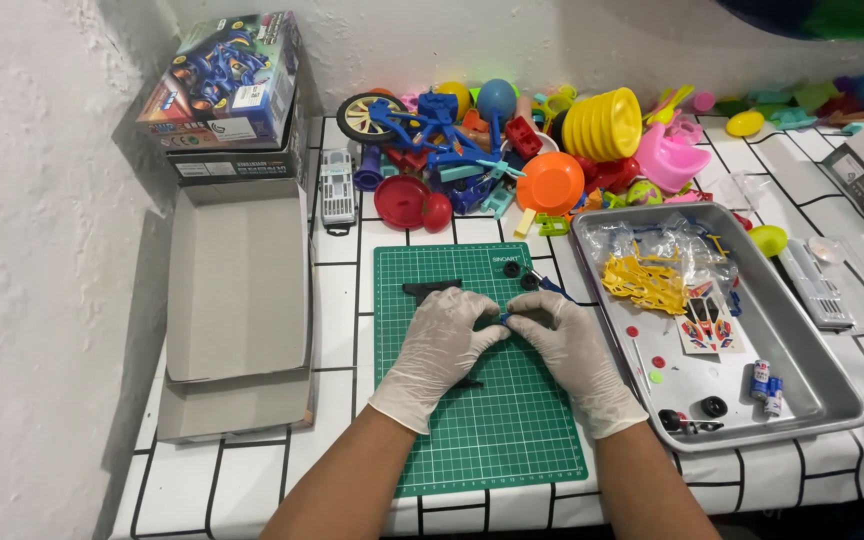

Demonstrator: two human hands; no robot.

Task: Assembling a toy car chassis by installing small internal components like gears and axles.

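Both gloved hands, left hand [439, 345] and right hand [572, 350], pinch a small blue part [504, 318] over the green cutting mat [482, 440]; it is tiny, so a slip could flick it among the loose black wheels [520, 275]

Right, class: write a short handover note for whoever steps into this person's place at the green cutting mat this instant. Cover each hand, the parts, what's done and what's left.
Left hand, white-gloved: pinching a small blue plastic part over the green cutting mat.
Right hand, white-gloved: pinching the same part from the other side.
Flat black plastic chassis piece lies on the mat, partly under the left hand.
Metal tray to the right holds yellow parts in a clear bag, a sticker sheet and small black wheels.
Done: box unpacked, parts laid out.
Left: most parts are loose, unassembled.
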